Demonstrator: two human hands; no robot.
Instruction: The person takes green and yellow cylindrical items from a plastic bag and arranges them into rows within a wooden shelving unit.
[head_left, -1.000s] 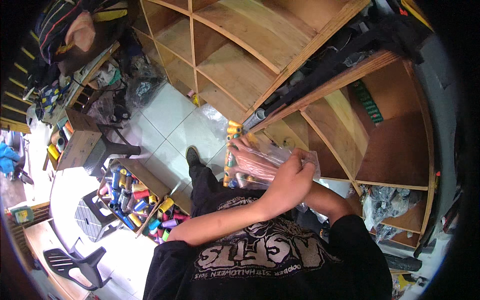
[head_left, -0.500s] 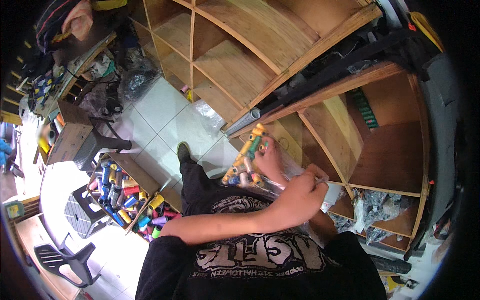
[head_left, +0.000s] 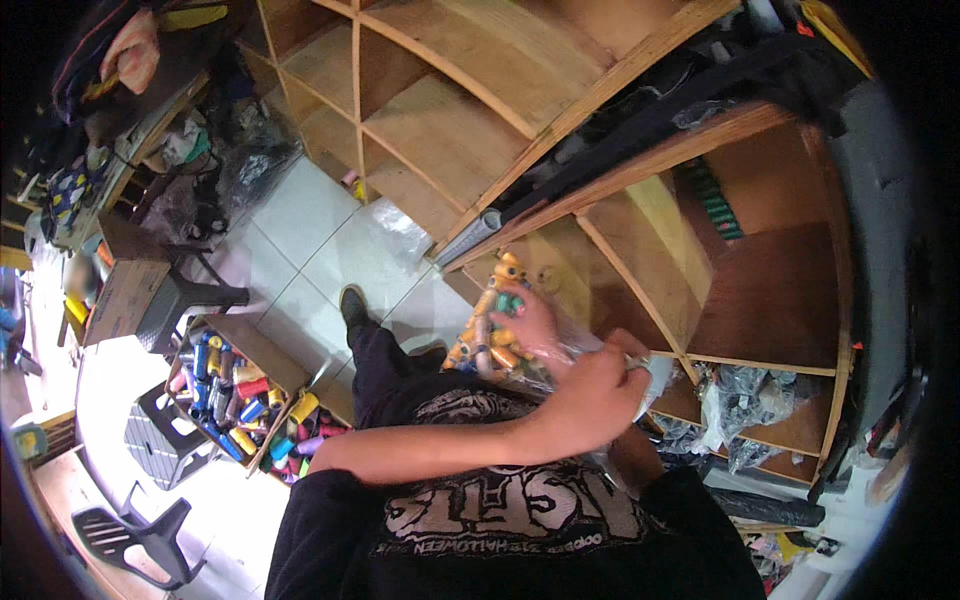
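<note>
My left hand (head_left: pixel 597 390) reaches across my body, its fingers closed on the gathered mouth of a clear plastic bag (head_left: pixel 572 345). Under that forearm my right arm passes into the bag. Inside, my right hand (head_left: pixel 532 326) has its fingers bent around a green thread spool (head_left: pixel 510 302). Orange-yellow thread spools (head_left: pixel 508 268) fill the bag around it, with a few pale ones among them. Film and fingers partly hide the green spool.
An open cardboard box (head_left: pixel 270 345) of many-coloured spools stands at left, beside a dark plastic stool (head_left: pixel 165 440). Wooden compartment shelves (head_left: pixel 440 120) rise ahead; a right-hand wooden shelf (head_left: pixel 770 290) holds a row of green spools (head_left: pixel 716 205). Below are crumpled plastic bags (head_left: pixel 745 405).
The whole view has shifted slightly. My right hand has moved a little left among the spools, its fingers now around the green one. My left hand keeps its grip on the bag.
</note>
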